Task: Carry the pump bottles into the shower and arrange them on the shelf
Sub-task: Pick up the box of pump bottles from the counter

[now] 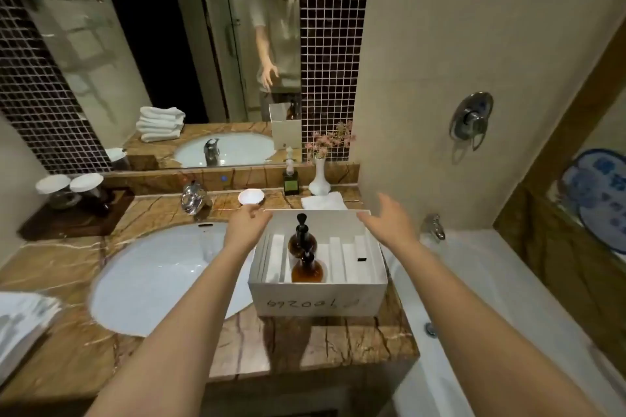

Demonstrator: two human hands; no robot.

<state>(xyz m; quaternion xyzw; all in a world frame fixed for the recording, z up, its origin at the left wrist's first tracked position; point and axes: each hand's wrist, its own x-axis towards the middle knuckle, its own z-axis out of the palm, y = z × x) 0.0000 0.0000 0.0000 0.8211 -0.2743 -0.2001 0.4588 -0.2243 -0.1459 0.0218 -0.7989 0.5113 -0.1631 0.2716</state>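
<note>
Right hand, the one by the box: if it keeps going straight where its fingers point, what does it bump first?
Probably the folded white towel behind the white box. The right hand is open and empty, fingers aimed forward-left over the far rim; depth is unclear.

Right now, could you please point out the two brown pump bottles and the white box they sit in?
far pump bottle (302,242), head view, on its brown body.
near pump bottle (307,270), head view, on its brown body.
white box (318,300), head view, on its front wall.
</note>
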